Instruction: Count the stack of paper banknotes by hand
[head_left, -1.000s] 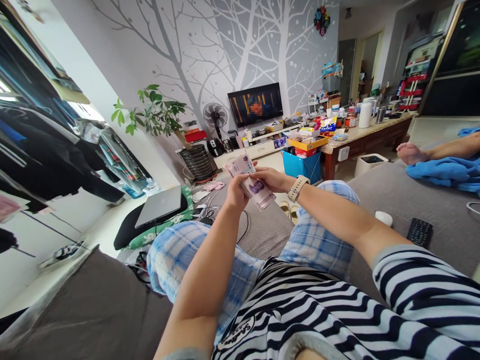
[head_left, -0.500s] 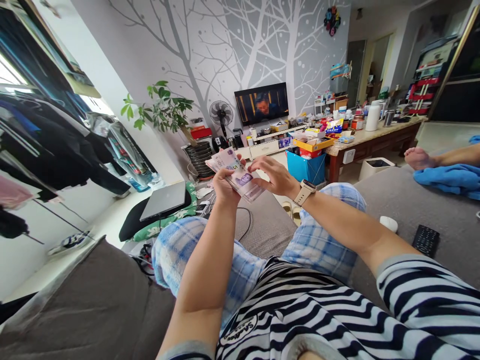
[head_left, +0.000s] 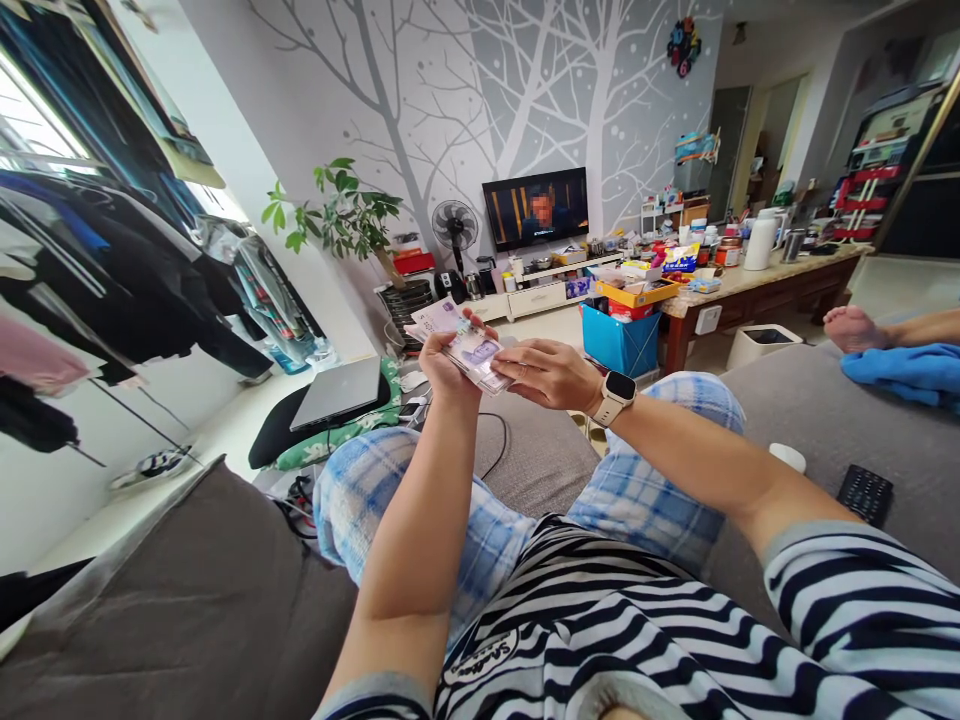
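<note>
A stack of purple-pink banknotes (head_left: 478,350) is held out above my lap, its far left edges fanned apart. My left hand (head_left: 444,366) is wrapped round the stack, with the thumb on top and fingertips showing at the far side. My right hand (head_left: 544,373), with a watch on its wrist, has its fingers pressed together on the near right end of the notes. The undersides of the notes are hidden.
A closed laptop (head_left: 337,392) rests on a cushion at the left. On the grey sofa to the right are a white mouse (head_left: 787,458) and a black remote (head_left: 865,493). Another person's foot (head_left: 853,328) lies beyond. A blue box (head_left: 619,340) stands by the cluttered table (head_left: 780,275).
My right hand has come down onto the near end of the notes, its fingers now together. The whole view has shifted slightly, with the room appearing further right.
</note>
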